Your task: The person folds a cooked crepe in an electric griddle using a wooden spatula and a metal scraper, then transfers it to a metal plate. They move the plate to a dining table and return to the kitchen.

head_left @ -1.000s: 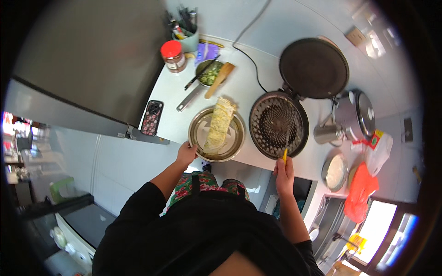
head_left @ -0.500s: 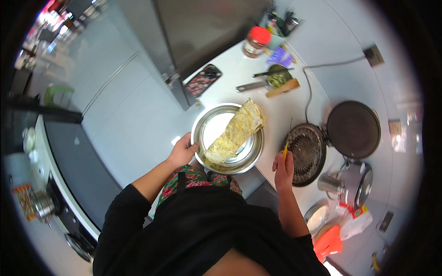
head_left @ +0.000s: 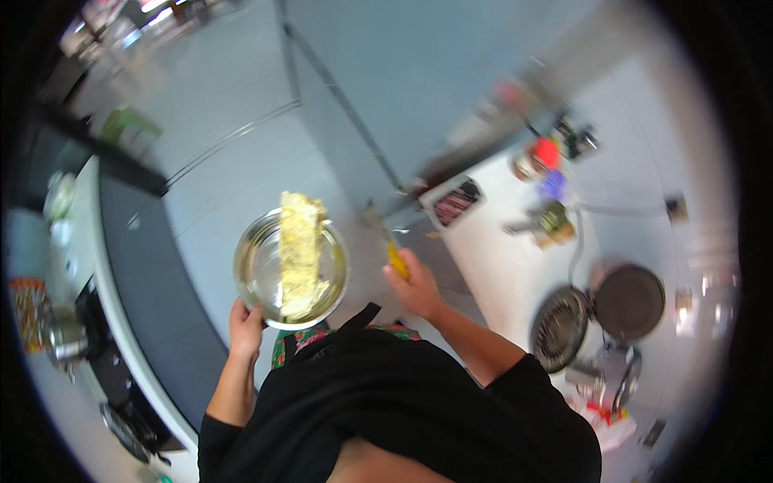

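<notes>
My left hand point(head_left: 246, 328) grips the near-left rim of a round stainless steel bowl point(head_left: 256, 274), held up in front of me. A long yellowish folded pancake roll point(head_left: 299, 258) lies in the bowl, its far end jutting over the rim. To the right of the bowl, my right hand point(head_left: 415, 288) is closed around the yellow handle of a knife point(head_left: 396, 259). Its thin blade points away from me and is smeared by motion. Knife and roll are apart.
At right a white counter point(head_left: 491, 249) bears an open electric griddle point(head_left: 560, 328), a dark patterned phone point(head_left: 456, 201) and a red-lidded jar point(head_left: 538, 157). A tall grey cabinet point(head_left: 419, 88) rises ahead. Another counter point(head_left: 157, 266) with a stove runs along the left.
My body has turned left, away from the griddle counter. The bowl with the roll has moved left, and my right hand has brought the knife off the griddle's side toward the middle.
</notes>
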`<state>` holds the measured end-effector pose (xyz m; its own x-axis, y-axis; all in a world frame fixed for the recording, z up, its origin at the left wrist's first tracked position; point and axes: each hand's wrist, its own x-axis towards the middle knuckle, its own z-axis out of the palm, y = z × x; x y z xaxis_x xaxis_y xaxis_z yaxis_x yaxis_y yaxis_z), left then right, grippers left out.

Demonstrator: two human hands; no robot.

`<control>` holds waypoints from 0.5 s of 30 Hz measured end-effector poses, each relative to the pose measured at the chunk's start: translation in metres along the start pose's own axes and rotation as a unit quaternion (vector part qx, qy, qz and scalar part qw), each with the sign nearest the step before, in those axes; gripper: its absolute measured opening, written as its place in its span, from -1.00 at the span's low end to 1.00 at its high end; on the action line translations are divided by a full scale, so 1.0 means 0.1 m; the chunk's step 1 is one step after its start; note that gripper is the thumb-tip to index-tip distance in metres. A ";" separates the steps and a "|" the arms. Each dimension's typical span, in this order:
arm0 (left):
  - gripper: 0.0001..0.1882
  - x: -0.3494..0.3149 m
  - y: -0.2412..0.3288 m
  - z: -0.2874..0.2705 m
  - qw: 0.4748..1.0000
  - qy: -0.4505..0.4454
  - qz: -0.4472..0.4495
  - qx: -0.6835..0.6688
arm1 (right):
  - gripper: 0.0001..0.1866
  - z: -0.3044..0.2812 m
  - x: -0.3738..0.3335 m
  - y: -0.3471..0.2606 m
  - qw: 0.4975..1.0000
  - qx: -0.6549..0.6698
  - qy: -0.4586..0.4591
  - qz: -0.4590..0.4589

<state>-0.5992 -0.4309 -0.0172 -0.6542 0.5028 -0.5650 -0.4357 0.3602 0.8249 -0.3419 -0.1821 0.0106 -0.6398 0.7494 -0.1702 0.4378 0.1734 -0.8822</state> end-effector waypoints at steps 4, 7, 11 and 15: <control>-0.81 0.67 0.35 -0.68 0.997 0.053 0.057 0.006 | -0.73 0.76 0.86 -0.50 0.999 0.035 -0.029 0.009; -0.82 1.23 0.80 -1.10 0.996 0.070 0.036 -0.035 | -0.76 1.23 1.43 -0.84 0.996 0.069 -0.040 0.032; -0.81 2.06 1.42 -1.51 0.993 0.088 0.043 -0.071 | -0.79 1.52 2.29 -1.02 0.997 0.057 -0.042 0.015; -0.81 2.97 1.93 -1.76 0.991 0.119 0.039 -0.046 | -0.80 1.56 3.40 -1.01 0.990 0.135 -0.006 0.045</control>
<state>-0.9863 -0.3501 -0.0227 -0.8099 0.3233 -0.4895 -0.4264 0.2485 0.8697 -0.7019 -0.0449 -0.0268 -0.6142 0.7463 -0.2566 0.3097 -0.0712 -0.9482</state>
